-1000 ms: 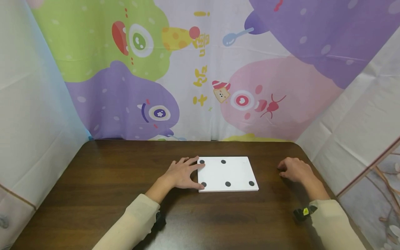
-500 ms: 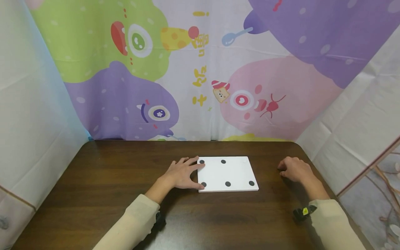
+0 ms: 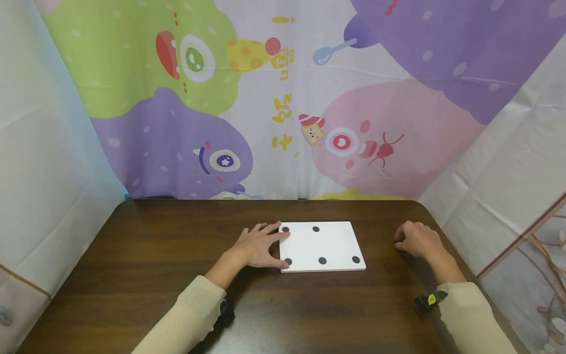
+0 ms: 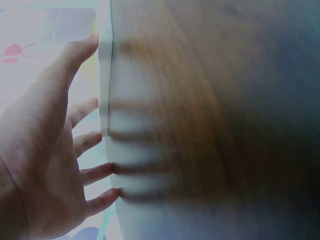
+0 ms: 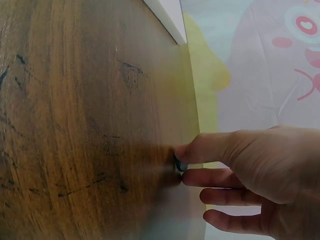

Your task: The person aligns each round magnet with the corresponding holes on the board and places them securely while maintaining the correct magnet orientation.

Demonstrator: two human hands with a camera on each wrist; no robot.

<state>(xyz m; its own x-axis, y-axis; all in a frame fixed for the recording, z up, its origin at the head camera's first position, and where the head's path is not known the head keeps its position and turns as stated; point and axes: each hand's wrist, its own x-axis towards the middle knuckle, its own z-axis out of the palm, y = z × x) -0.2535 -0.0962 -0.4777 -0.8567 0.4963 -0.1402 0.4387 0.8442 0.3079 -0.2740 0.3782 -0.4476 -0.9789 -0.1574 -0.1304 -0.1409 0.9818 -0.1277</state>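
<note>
On the brown table lies a white rectangular board (image 3: 305, 245) with several black round discs along its upper and lower sides. My left hand (image 3: 255, 247) has its fingers spread at the board's left end, thumb and index fingertip over the corner discs. In the left wrist view, the thumb and index fingertip of the left hand (image 4: 45, 135) reach the board's thin edge (image 4: 105, 75). To the right of the board, my right hand (image 3: 417, 239) rests low over the table. The right wrist view shows its thumb and index finger pinching a small dark piece (image 5: 179, 164), mostly hidden by the fingertips.
The wooden table (image 3: 309, 314) has rounded far corners. A cartoon-printed curtain (image 3: 283, 172) hangs along its back edge, and pale cloths (image 3: 499, 162) close off both sides. A dark wrist device (image 3: 428, 301) sits below each sleeve cuff.
</note>
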